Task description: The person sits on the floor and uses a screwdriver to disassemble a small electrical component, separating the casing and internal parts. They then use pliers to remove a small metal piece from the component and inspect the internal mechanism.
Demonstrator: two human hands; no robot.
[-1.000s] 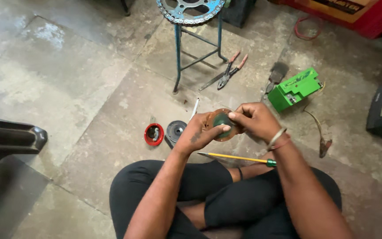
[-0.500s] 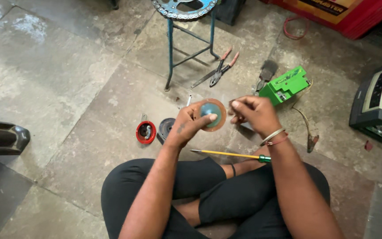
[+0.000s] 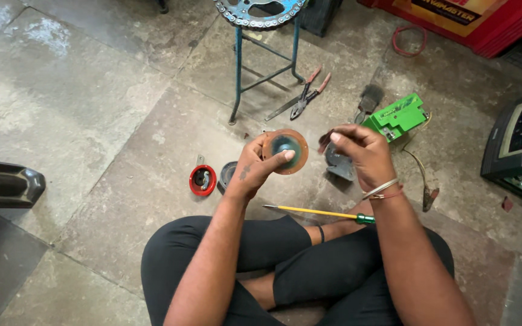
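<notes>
1. I am looking down at crossed legs in black trousers (image 3: 309, 271) on the stone floor (image 3: 92, 121), with a yellow-shafted screwdriver (image 3: 315, 212) lying across the right knee, its green handle just beside the right wrist.
2. My left hand (image 3: 255, 169) is holding a round brown disc (image 3: 285, 151) with a blue-green centre, thumb pressing on its face and fingers closing behind the rim; the disc is sitting upright in the air above the floor.
3. My right hand (image 3: 360, 154) is hovering just beside the disc, fingers curling in narrow; whether they are pinching something small I cannot tell. Bangles are circling its wrist.
4. A grey part (image 3: 338, 164) is lying on the floor under the right hand.
5. A red round part (image 3: 202, 180) and a dark round part (image 3: 227, 174) are resting left of the left hand.
6. Farther out, a green box (image 3: 397, 116), a brush (image 3: 367, 99) and red-handled pliers (image 3: 308, 95) are lying near a blue stool (image 3: 255, 51) carrying a sprocket (image 3: 255, 13).
</notes>
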